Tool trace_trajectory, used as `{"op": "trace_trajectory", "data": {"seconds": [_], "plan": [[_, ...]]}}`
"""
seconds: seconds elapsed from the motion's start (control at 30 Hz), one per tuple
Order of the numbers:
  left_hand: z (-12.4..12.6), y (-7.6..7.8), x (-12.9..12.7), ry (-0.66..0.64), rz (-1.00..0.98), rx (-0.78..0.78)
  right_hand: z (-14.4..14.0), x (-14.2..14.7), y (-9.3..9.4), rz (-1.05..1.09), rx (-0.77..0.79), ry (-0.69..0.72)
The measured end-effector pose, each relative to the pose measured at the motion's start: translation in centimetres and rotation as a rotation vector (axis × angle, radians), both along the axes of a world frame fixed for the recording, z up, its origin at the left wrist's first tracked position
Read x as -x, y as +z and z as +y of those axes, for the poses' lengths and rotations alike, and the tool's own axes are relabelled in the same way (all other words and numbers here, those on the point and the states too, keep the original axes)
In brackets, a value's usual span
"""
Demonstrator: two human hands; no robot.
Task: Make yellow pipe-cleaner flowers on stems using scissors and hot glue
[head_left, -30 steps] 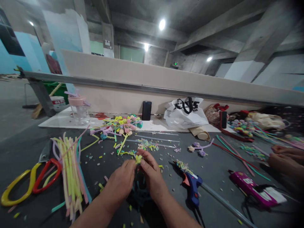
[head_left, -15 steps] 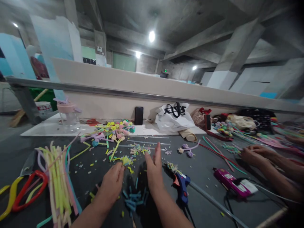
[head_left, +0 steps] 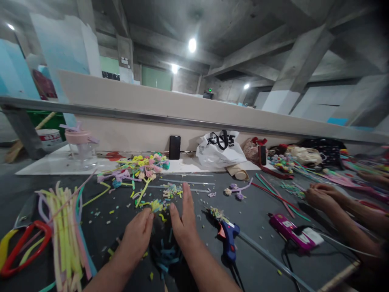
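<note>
Pinching a small yellow-green fuzzy pipe-cleaner flower (head_left: 156, 206) at its fingertips, the left hand (head_left: 137, 235) has its fingers curled closed around the piece, which sits just above the dark grey table (head_left: 267, 227), right in front of the knuckles. Beside it the right hand (head_left: 182, 221) is spread open and flat, fingers straight and pointing away, holding nothing; its palm hovers over or rests on the tabletop, which of the two I cannot tell. Under and between the wrists lies a heap of short blue pipe-cleaner offcuts (head_left: 168, 255). To do this part well, the grip on the little flower should probably stay light and close to its base, so the fuzzy petals are not crushed. Just right of the open hand lies a blue and orange hot-glue gun (head_left: 228, 239), nozzle toward the hands. Farther left sits a bundle of long pastel pipe cleaners (head_left: 65, 231) beside red and yellow loop-handled scissors (head_left: 21, 251). Well to the right, another person's hands (head_left: 322, 196) work near a magenta glue gun (head_left: 288, 231).
</note>
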State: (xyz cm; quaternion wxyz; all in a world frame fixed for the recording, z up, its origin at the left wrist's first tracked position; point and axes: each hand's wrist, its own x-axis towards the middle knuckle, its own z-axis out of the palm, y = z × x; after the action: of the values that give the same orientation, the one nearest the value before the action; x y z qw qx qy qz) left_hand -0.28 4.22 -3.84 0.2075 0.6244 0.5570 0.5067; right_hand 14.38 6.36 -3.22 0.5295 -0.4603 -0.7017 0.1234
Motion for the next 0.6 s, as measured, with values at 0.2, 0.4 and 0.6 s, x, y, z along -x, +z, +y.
{"op": "trace_trajectory", "data": {"seconds": [0.2,0.4,0.6], "plan": [[-0.1,0.2,0.1,0.012,-0.049,0.068,0.0,0.1,-0.1,-0.009,0.008,-0.058],[-0.5,0.9,-0.1,-0.115,-0.652,0.482,-0.2,1.0,-1.1,-0.029,0.039,-0.016],[-0.1,1.8,0.5,-0.359,-1.015,0.502,0.1,1.3,-1.3,0.012,0.073,0.027]]}}
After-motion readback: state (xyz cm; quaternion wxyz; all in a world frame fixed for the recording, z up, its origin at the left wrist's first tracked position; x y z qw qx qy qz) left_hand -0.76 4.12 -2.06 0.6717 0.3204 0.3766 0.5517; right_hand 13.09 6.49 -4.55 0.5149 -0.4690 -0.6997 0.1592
